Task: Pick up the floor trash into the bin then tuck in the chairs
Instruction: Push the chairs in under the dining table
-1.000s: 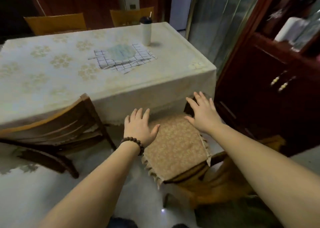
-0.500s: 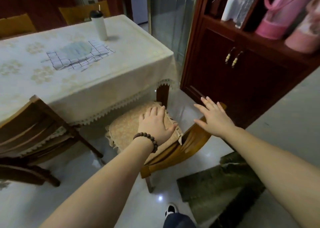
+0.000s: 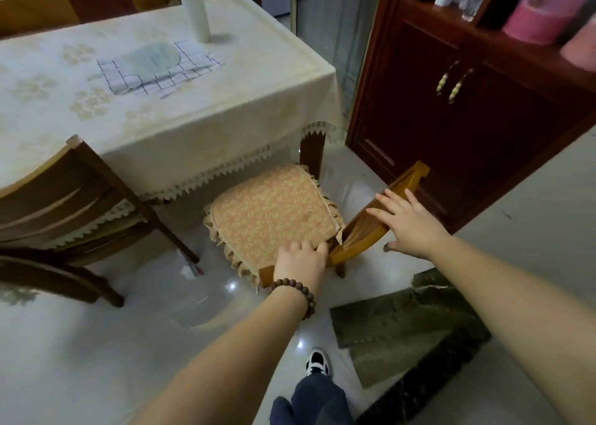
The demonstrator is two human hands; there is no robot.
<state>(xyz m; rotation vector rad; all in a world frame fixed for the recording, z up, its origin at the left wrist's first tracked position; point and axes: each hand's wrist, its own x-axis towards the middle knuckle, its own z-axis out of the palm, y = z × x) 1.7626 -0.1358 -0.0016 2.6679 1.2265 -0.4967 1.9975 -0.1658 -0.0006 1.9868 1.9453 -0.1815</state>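
Note:
A wooden chair with a fringed orange cushion (image 3: pixel 271 208) stands at the table's near right corner, its seat partly under the tablecloth's lace hem and its backrest (image 3: pixel 371 228) pointing right. My left hand (image 3: pixel 301 261), with a bead bracelet on the wrist, curls its fingers over the cushion's near edge. Fingers spread, my right hand (image 3: pixel 409 224) rests on the backrest's top rail. A second, darker wooden chair (image 3: pixel 80 198) stands at the left, pushed against the table's side.
The table (image 3: pixel 200 108) carries a white bottle (image 3: pixel 196 8) and a checked cloth (image 3: pixel 154 66). A dark red cabinet (image 3: pixel 467 128) stands close on the right. A dark green mat (image 3: pixel 403 324) lies by my foot (image 3: pixel 317 361). A small pale scrap (image 3: pixel 190 269) lies by the left chair's leg.
My left hand has slid from the cushion's top to its near edge and curled over it. My right hand stays at the backrest. The view has pulled back.

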